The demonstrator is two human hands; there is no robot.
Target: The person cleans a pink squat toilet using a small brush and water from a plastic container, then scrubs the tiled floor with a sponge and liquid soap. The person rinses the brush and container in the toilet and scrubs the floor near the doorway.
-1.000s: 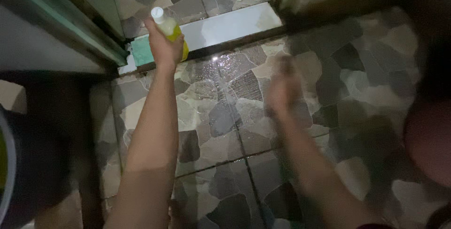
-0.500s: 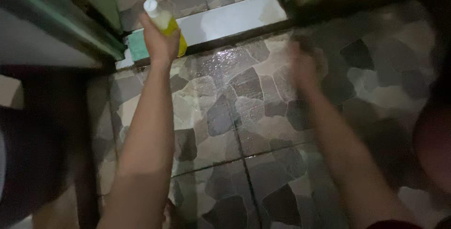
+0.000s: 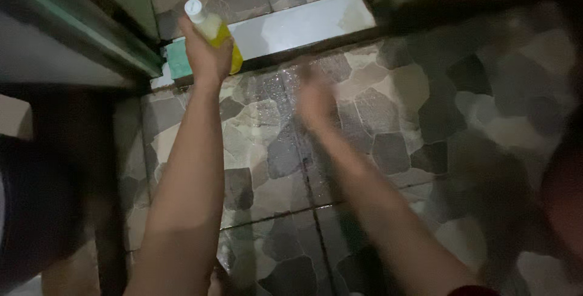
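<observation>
1. Left hand (image 3: 206, 53) gripped a yellow plastic bottle with a white cap (image 3: 212, 29), raised above a white threshold strip (image 3: 303, 23).
2. Right hand (image 3: 314, 98), blurred, grip indeterminable, hovered over the wet stone-pattern tiled floor (image 3: 388, 114).
3. Green door frame (image 3: 91, 35) stood beside the bottle.

yellow bottle (image 3: 220, 34) (white cap), mottled floor (image 3: 388, 126)
</observation>
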